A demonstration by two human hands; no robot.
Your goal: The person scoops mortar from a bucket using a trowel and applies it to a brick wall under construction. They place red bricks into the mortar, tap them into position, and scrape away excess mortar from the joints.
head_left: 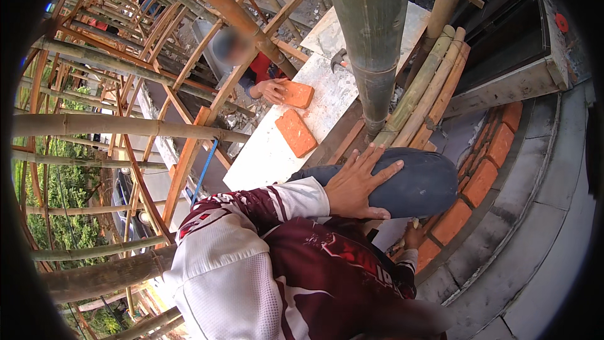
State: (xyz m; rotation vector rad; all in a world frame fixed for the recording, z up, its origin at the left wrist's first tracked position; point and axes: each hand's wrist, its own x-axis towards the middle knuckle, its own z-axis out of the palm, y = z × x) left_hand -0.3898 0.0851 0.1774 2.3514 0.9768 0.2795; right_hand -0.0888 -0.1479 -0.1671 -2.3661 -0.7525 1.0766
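Note:
My left hand (358,184) lies with fingers spread on my dark-trousered knee (420,182) and holds nothing. Below the knee, my right hand (413,237) reaches down beside a curved row of orange bricks (452,221). Its fingers are mostly hidden, so I cannot tell whether they grip anything. Across from me, another person's hand (273,90) rests on an orange brick (297,95). A second loose brick (296,133) lies closer to me, on the same pale, mortar-spotted board (251,167).
A thick bamboo pole (371,44) stands upright just beyond my knee. Behind it lies a hammer (340,60) on the board. Cut bamboo lengths (418,85) lean to the right. Bamboo and timber scaffolding (126,127) fills the left side, with greenery below. Grey curved ledges (516,239) border the bricks.

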